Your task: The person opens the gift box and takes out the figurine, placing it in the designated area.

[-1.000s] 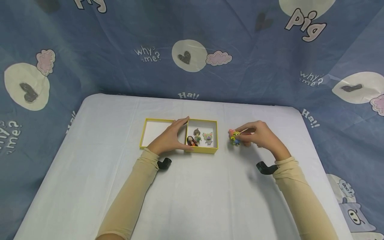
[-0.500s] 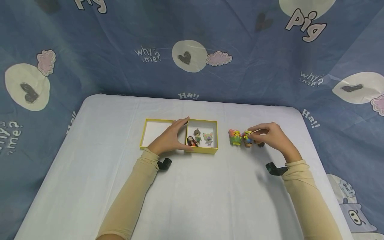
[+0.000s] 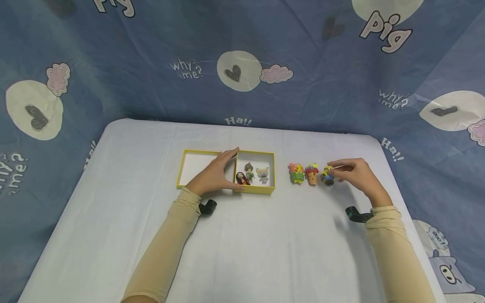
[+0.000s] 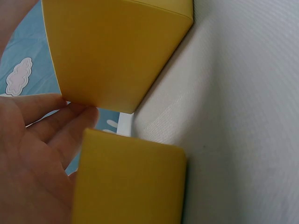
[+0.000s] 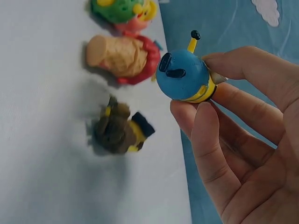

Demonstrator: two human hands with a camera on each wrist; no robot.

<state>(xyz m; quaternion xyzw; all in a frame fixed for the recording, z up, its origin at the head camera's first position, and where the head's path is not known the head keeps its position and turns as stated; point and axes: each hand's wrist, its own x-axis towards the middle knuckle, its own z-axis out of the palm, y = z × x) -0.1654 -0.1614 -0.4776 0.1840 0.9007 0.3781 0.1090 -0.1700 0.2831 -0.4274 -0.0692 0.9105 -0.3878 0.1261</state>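
Note:
My left hand point(image 3: 212, 176) spans the yellow box point(image 3: 261, 190), thumb at its near wall and fingers at its far corner. Inside the box are a dark-haired doll figurine point(image 3: 243, 178), a brown-haired figurine point(image 3: 249, 169) and a greyish figurine with big ears point(image 3: 262, 174). To the right, my right hand point(image 3: 356, 173) pinches a yellow-and-blue minion figurine point(image 5: 184, 77) between thumb and fingers, held above the table. Below it in the right wrist view lies a brown figurine with yellow parts point(image 5: 114, 128), mostly hidden from the head view.
A shallow yellow-rimmed tray point(image 3: 180, 168) lies left of the box. Between box and right hand are a green-and-pink figurine point(image 3: 297, 174) and a red-topped, tan cone-shaped figurine point(image 3: 312, 174). All are on a white-covered table point(image 3: 246, 244); a blue printed cloth point(image 3: 170, 97) hangs behind.
My right hand has moved rightward with the minion figurine, past the green-and-pink figurine and the tan cone-shaped one, which now show uncovered. My left hand and the box have stayed put.

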